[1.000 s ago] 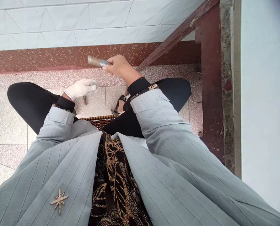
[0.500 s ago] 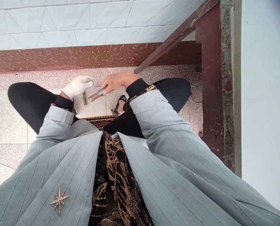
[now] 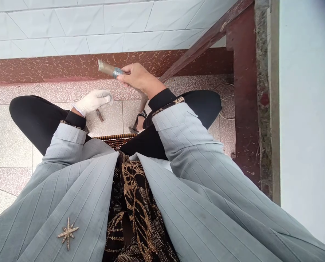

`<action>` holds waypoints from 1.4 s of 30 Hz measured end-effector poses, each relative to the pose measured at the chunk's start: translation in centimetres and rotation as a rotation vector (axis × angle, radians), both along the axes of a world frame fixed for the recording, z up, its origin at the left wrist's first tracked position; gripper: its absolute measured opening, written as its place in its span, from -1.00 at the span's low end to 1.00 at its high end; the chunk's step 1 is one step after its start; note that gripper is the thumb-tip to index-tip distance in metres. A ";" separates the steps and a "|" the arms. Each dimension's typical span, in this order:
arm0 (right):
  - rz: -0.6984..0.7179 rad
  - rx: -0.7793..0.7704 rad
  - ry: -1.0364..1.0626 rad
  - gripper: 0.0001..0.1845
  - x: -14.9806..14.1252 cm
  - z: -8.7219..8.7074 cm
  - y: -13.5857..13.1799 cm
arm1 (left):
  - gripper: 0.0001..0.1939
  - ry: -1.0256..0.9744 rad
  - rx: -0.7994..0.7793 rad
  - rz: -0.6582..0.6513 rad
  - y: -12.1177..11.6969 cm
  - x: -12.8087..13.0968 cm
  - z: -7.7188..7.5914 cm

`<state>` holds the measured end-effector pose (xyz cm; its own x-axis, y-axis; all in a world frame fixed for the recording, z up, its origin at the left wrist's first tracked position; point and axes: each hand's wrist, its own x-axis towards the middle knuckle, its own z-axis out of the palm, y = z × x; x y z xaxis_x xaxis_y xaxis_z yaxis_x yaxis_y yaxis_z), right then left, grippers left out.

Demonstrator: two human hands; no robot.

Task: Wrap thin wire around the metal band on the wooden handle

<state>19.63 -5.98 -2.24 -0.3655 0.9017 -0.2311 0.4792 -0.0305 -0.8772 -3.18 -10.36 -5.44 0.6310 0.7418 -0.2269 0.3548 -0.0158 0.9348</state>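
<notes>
My left hand [image 3: 90,102], in a white knit glove, is closed with the thumb against the fingers. A short brown stick-like piece [image 3: 100,115] sticks out below its palm; the gripped part is hidden. My bare right hand [image 3: 135,77] is wrapped round a brown handle [image 3: 106,68] bound with silvery wire near the fingers. The handle's pale blunt end points left, raised above the gloved hand and apart from it. Below my right wrist a greyish-brown length shows, perhaps the far part of the same tool; its kind I cannot make out.
A woven basket-like edge [image 3: 114,140] lies between my legs. White wall tiles [image 3: 77,22] rise above a brown baseboard [image 3: 55,67]. To the right stand a slanting wooden brace [image 3: 198,40] and a dark red post [image 3: 247,91]. A pale cord [image 3: 226,117] lies near the post.
My right hand has lifted the wire-bound handle up and away from the left hand, and its end has swung upward. The brown piece under my gloved hand has tilted slightly.
</notes>
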 end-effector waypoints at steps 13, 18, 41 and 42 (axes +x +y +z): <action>0.629 -0.089 -0.543 -0.84 -0.5 -1.2 -0.7 | -0.81 0.230 0.127 -0.056 0.2 0.1 -0.2; 0.746 -0.218 -0.310 -0.80 0.6 0.3 -0.4 | -0.81 0.076 0.027 0.041 0.6 -0.5 -0.6; 0.258 0.124 -0.453 -0.85 -0.3 -1.3 0.3 | -0.74 0.020 0.009 -0.068 -0.3 0.7 0.7; 0.311 0.112 -0.461 -0.85 -0.2 -1.7 0.3 | -0.75 0.044 0.027 -0.066 -0.2 0.7 0.5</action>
<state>19.44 -5.69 -3.92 -0.5020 0.7958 -0.3386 0.7848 0.2548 -0.5649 -2.47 -10.59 -4.91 0.6690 0.7048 -0.2360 0.3925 -0.0654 0.9174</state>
